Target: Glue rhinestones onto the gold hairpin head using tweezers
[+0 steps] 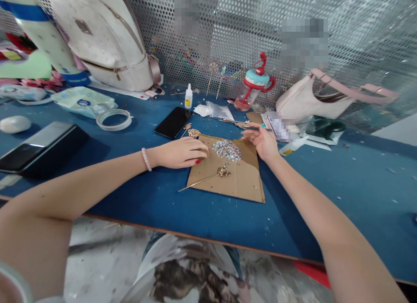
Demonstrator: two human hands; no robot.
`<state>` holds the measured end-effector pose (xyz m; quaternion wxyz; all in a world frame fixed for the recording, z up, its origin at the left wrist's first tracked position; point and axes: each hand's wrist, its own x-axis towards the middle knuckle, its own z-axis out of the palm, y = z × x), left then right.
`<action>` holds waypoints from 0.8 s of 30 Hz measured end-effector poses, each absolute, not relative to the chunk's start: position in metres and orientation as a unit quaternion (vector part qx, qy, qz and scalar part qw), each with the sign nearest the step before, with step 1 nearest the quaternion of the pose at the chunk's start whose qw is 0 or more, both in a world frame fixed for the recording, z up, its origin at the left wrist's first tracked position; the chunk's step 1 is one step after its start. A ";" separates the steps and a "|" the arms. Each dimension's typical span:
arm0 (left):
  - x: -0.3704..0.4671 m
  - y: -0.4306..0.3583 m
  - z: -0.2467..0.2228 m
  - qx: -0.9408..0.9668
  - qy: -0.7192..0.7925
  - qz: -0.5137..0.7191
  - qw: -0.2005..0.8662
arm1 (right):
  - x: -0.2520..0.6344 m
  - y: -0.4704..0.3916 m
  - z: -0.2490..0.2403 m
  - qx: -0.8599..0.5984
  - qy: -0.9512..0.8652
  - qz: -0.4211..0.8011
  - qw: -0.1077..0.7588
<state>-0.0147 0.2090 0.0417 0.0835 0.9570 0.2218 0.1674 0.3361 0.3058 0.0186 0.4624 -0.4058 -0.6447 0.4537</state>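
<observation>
A piece of brown cardboard [241, 186] lies on the blue table, bearing a pile of small glittering rhinestones [227, 150]. Below the pile rests a gold hairpin [223, 172], its ornate head on the cardboard and its thin stem reaching past the left edge. My left hand [184, 153] lies palm down over the cardboard's left side, fingers stretched out and holding nothing. At the far right corner, my right hand [263, 140] pinches a thin dark pen-like stick [257, 129]; its tip is too small to make out.
Behind the cardboard are a black phone [173, 122], a glue bottle [188, 97], gold filigree pieces [194, 133] and a red-lidded cup [256, 83]. A tape roll [114, 120] and a propped device [42, 146] stand left. Bags [107, 47] line the perforated metal wall.
</observation>
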 end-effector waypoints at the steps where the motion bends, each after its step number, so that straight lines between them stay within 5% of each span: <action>1: -0.015 0.209 0.042 0.957 0.222 0.167 0.085 | 0.336 0.306 0.019 -0.404 -0.642 0.459 0.463; 14: -0.013 0.208 0.043 0.955 0.234 0.157 0.091 | 0.341 0.309 0.024 -0.388 -0.618 0.516 0.449; 24: -0.015 0.211 0.039 0.963 0.212 0.152 0.069 | 0.353 0.300 0.014 -0.434 -0.637 0.437 0.463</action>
